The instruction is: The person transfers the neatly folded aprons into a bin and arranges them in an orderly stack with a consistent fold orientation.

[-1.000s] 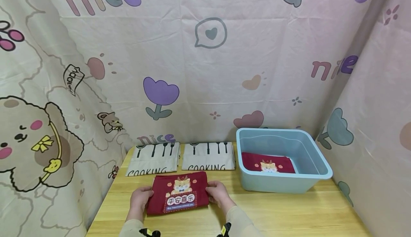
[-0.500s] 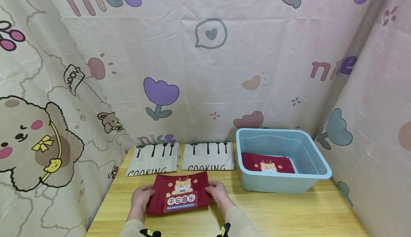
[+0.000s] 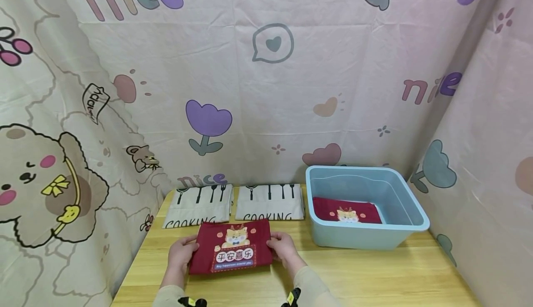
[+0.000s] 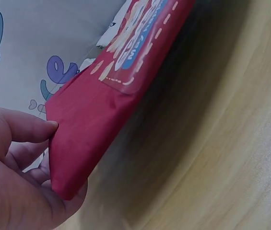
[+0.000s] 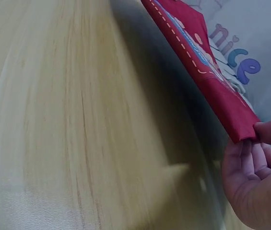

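A folded red cloth (image 3: 208,256) with a cartoon animal and printed characters is stretched between both hands at the front of the table. My left hand (image 3: 180,256) pinches its left edge, thumb on top and fingers beneath, as the left wrist view also shows. At the opposite edge my right hand (image 3: 284,250) pinches it the same way. Both wrist views show the cloth's near edge raised over the wood, with a shadow under it. Behind it lie two folded white cloths, a left one (image 3: 200,209) and a right one (image 3: 270,207), each printed with utensils and "COOKING".
A light blue plastic bin (image 3: 358,237) stands at the back right. Inside it lies another folded red cloth (image 3: 325,209) with a similar print. The wooden table (image 3: 374,274) is bordered by a printed curtain (image 3: 266,113) at the back and on both sides.
The red cloth has risen slightly and shifted a little away from me, still pinched by both hands. The white cloths and the bin stay where they were.
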`<move>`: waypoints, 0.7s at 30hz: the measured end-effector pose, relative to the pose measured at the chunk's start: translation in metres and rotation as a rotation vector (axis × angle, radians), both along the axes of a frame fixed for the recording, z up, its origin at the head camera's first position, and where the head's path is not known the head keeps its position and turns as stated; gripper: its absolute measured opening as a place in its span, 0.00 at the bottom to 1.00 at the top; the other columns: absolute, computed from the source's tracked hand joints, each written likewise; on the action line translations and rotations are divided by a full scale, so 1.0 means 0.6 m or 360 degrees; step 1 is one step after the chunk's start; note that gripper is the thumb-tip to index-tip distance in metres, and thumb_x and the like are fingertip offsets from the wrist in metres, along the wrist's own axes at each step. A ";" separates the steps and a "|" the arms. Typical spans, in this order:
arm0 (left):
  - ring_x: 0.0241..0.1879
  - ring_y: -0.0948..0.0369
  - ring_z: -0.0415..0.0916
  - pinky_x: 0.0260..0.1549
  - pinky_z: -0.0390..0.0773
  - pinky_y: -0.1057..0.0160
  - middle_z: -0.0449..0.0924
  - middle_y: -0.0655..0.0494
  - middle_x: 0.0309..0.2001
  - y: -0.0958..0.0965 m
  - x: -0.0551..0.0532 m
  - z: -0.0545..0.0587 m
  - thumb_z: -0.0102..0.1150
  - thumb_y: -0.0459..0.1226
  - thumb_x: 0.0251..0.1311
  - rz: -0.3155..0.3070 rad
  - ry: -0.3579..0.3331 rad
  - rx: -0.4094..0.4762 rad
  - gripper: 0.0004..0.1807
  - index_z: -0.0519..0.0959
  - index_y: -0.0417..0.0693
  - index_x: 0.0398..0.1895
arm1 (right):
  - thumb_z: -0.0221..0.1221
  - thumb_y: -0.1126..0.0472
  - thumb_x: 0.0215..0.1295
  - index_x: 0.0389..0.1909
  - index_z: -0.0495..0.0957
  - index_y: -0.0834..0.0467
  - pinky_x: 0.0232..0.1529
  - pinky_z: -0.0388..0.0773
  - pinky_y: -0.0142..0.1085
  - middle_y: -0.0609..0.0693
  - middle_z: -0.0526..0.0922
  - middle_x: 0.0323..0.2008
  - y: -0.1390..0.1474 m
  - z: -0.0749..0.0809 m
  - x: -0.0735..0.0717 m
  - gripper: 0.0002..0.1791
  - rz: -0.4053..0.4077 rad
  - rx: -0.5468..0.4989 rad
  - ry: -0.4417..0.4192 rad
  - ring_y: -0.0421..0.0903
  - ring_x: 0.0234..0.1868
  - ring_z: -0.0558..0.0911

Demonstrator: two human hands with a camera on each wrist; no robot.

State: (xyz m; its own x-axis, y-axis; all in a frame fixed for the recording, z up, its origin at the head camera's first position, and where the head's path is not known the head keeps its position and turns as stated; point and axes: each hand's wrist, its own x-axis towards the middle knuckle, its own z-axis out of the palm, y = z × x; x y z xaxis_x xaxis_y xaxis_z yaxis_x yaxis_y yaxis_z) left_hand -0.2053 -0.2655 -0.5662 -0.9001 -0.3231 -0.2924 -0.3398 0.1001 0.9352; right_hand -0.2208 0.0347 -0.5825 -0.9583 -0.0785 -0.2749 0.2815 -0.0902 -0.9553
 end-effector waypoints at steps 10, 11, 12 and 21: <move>0.35 0.59 0.77 0.32 0.79 0.59 0.75 0.33 0.52 0.000 -0.004 0.015 0.52 0.27 0.65 0.0037 0.0005 0.0103 0.25 0.68 0.29 0.66 | 0.53 0.74 0.66 0.57 0.70 0.78 0.36 0.84 0.44 0.59 0.83 0.38 0.006 0.016 -0.005 0.19 0.0015 0.0025 0.0045 0.48 0.32 0.84; 0.35 0.60 0.77 0.32 0.79 0.59 0.75 0.33 0.53 0.000 -0.005 0.017 0.53 0.27 0.65 0.0037 0.0008 0.0115 0.25 0.68 0.28 0.66 | 0.53 0.74 0.66 0.57 0.70 0.78 0.36 0.84 0.44 0.59 0.83 0.39 0.007 0.018 -0.006 0.19 0.0015 0.0023 0.0045 0.48 0.33 0.84; 0.35 0.61 0.77 0.32 0.79 0.60 0.75 0.32 0.53 0.000 -0.005 0.018 0.53 0.27 0.65 0.0041 0.0011 0.0123 0.25 0.68 0.28 0.66 | 0.53 0.74 0.67 0.57 0.70 0.78 0.36 0.84 0.44 0.59 0.83 0.39 0.007 0.019 -0.007 0.19 0.0013 0.0023 0.0045 0.48 0.33 0.84; 0.34 0.62 0.77 0.34 0.79 0.60 0.78 0.43 0.47 0.002 -0.006 0.029 0.53 0.28 0.65 0.0039 0.0055 0.0157 0.26 0.67 0.30 0.67 | 0.55 0.74 0.64 0.57 0.70 0.78 0.36 0.84 0.41 0.59 0.82 0.39 0.013 0.027 -0.014 0.21 -0.0011 0.0071 0.0099 0.46 0.32 0.83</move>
State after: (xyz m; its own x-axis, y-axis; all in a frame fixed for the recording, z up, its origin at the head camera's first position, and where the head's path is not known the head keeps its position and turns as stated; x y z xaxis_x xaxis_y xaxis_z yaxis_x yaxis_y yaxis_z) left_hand -0.2089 -0.2643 -0.5488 -0.9024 -0.3159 -0.2929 -0.3083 -0.0012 0.9513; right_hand -0.2291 0.0424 -0.5662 -0.9740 -0.0608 -0.2180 0.2211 -0.0485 -0.9741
